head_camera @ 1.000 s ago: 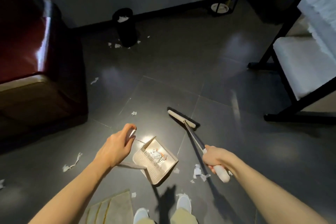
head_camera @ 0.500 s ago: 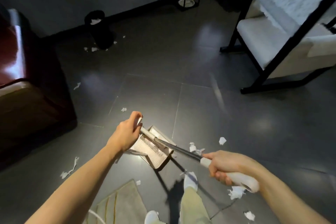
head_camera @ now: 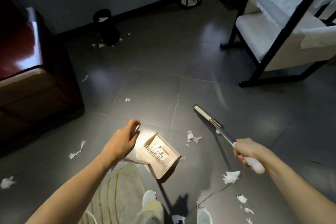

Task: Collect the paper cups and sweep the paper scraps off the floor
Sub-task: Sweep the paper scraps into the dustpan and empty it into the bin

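While standing on the dark tiled floor (head_camera: pixel 154 85), works with both hands full. Curls the left hand (head_camera: pixel 125 140) round what looks like the top of the upright handle of the beige dustpan (head_camera: pixel 163 162), with only a pale tip showing past the fingers. Holds the pan low by the edge of a pale rug (head_camera: pixel 116 196), with a few paper scraps (head_camera: pixel 157 149) already lying inside beside the comb teeth. Clenches the right hand (head_camera: pixel 245 151) on the white grip of the broom (head_camera: pixel 211 121), with the head down at the tiles well right of the pan and a crumpled scrap (head_camera: pixel 193 136) between the two. Leaves more litter loose on the floor: a torn wad (head_camera: pixel 231 176) just below the right wrist, a long strip (head_camera: pixel 77 151) left of the left forearm, small bits (head_camera: pixel 101 45) round the foot of a black bin (head_camera: pixel 107 27) by the far wall. Plants two pale shoes (head_camera: pixel 149 198) at the lower edge of view.
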